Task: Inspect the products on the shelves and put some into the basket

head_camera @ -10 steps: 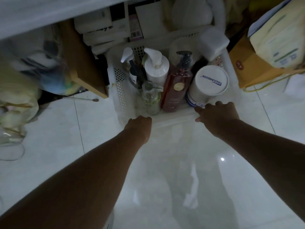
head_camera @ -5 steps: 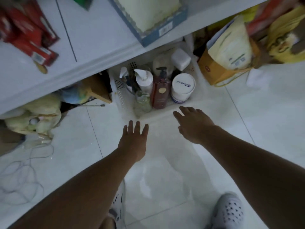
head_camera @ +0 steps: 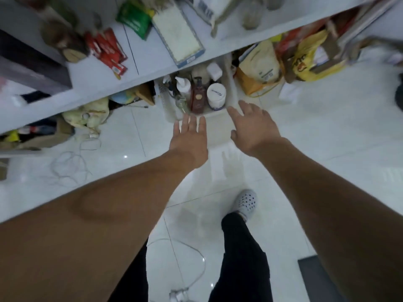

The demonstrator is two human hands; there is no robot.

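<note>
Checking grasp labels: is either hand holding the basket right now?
No: the left hand and right hand hover with fingers spread, short of the white basket.

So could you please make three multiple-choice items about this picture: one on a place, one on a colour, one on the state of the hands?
1. Where does the white basket stand?
A. on the floor, partly under the lowest shelf
B. on the top shelf
C. in the person's hands

2. What colour is the pump bottle beside the white round tub?
A. green
B. dark red-brown
C. blue

3. How are the left hand and right hand?
A. both hold the basket
B. one holds a bottle
C. both open, holding nothing

Answers: 1 A, the basket sits on the tiles below the shelf edge. 2 B, its body looks dark red-brown with a black pump. 3 C, the fingers are spread and hold nothing.
</note>
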